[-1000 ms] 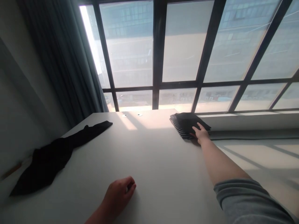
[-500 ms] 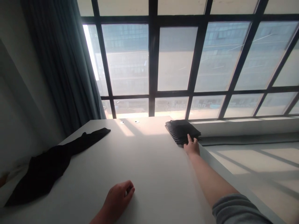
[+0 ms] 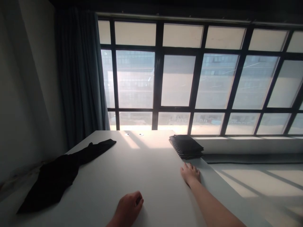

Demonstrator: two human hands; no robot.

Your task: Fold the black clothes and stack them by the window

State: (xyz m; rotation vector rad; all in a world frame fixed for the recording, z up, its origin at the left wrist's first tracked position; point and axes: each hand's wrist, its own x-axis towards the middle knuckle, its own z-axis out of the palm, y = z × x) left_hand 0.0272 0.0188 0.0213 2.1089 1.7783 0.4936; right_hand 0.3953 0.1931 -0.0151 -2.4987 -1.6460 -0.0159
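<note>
My hands are apart — left hand [image 3: 129, 206] loosely curled, right hand [image 3: 190, 173] flat and empty, near the folded clothes [image 3: 188, 145]. These sit right, black garment [image 3: 56, 176] left, on the table [image 3: 146, 170] — probably leaving working room between.

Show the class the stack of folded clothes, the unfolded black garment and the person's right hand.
Stack of folded clothes [image 3: 188, 144]: head view, black top layer.
Unfolded black garment [image 3: 59, 176]: head view, wide part.
Right hand [image 3: 190, 173]: head view, back of hand.
</note>
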